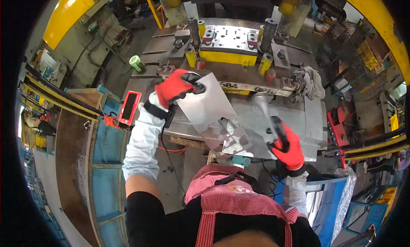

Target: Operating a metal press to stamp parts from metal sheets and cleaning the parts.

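Observation:
My left hand (pixel 177 88), in a red and black glove, pinches the upper left edge of a thin shiny metal sheet (pixel 209 104). The sheet tilts over the bench front, and reflections show on its lower part. To its right, my right hand (pixel 288 147), gloved alike, is closed around the lower end of a long, thin grey tool with a wider pale head (pixel 261 101). Blur hides the tool's exact kind. Its head is over other flat metal sheets (pixel 294 119) on the bench. Beyond both hands stands a press die (pixel 230 40) with a bright drilled plate on a yellow block.
Dark posts (pixel 268 33) and yellow cylinders (pixel 265 64) flank the die. A grey rag (pixel 311 82) lies at the right. A red-framed dark panel (pixel 129 107) and a light green object (pixel 136 62) are at the left. A red metal part (pixel 337 127) stands right of the bench.

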`<state>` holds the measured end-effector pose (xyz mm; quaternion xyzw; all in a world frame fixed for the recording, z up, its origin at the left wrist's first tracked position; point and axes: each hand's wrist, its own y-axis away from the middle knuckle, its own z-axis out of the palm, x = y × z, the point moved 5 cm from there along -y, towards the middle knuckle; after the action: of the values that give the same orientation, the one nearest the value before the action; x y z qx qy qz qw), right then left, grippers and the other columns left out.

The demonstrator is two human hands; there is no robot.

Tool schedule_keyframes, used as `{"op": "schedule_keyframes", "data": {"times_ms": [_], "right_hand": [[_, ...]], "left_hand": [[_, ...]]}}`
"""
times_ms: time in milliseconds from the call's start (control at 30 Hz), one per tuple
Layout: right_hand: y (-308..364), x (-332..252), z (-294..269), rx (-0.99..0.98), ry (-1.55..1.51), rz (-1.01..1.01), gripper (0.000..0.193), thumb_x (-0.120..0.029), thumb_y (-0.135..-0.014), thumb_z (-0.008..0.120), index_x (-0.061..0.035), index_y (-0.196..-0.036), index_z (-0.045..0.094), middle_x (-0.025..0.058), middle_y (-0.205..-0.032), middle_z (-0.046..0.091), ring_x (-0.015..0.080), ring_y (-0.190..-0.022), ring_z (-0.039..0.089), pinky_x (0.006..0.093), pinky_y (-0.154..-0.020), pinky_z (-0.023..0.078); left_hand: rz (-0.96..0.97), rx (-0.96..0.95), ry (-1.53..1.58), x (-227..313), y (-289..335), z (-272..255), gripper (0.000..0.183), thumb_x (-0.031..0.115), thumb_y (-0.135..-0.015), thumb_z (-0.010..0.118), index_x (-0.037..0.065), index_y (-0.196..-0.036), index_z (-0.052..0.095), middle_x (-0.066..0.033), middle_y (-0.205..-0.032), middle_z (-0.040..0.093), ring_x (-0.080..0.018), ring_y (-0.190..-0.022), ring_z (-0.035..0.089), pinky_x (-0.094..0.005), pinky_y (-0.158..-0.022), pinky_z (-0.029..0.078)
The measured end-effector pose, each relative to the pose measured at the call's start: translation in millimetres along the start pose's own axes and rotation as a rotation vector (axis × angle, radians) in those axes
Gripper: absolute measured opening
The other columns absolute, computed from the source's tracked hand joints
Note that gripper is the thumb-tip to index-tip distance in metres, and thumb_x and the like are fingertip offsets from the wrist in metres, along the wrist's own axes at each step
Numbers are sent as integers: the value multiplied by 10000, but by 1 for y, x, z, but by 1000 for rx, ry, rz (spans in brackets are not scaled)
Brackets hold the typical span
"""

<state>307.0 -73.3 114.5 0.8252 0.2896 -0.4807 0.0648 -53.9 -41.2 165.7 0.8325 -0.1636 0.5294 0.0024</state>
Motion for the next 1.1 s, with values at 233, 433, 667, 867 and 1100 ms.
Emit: {"op": "schedule_keyframes", "data": {"times_ms": [233, 433, 667, 867, 1100], "right_hand": [[-4, 12, 51, -413, -464, 155, 684, -135, -701, 648, -51, -1319, 366, 95, -970, 559, 139, -790, 546, 271, -743, 431], [-33, -11, 41, -116, -808, 363, 528, -112, -806, 559, -55, -1304, 393, -40, -764, 517, 22, -561, 401, 174, -471, 314], [-181, 30, 27, 3, -544, -178, 279, -182, -853, 554, -81, -1113, 535, -54, -734, 495, 27, -542, 414, 172, -482, 338], [-232, 36, 35, -38, -444, -334, 162, -220, -861, 551, -91, -948, 597, -76, -699, 513, 5, -515, 400, 160, -470, 327], [-236, 43, 55, -100, -684, -23, 163, -259, -832, 588, -111, -897, 566, -77, -575, 449, 26, -451, 386, 191, -403, 297]], "left_hand": [[-154, -227, 109, -35, -37, 20, 273, 73, -728, 650, -11, -986, 621, -51, -912, 640, -101, -806, 567, -249, -714, 449], [47, -25, 485, -71, -16, -12, 449, 310, -879, 515, 39, -1230, 447, -133, -1095, 578, -245, -891, 612, -370, -767, 511], [-370, -155, 1181, -96, -36, 75, 422, 344, -929, 376, 40, -1204, 476, -123, -983, 628, -229, -782, 636, -363, -679, 531], [-181, 34, 1467, -109, -59, 87, 429, 340, -940, 326, 21, -1173, 495, -130, -990, 625, -235, -791, 637, -402, -683, 535], [-187, 72, 1567, -118, -57, 118, 481, 366, -940, 323, -45, -1119, 498, -195, -991, 611, -300, -885, 615, -404, -807, 501]]}}
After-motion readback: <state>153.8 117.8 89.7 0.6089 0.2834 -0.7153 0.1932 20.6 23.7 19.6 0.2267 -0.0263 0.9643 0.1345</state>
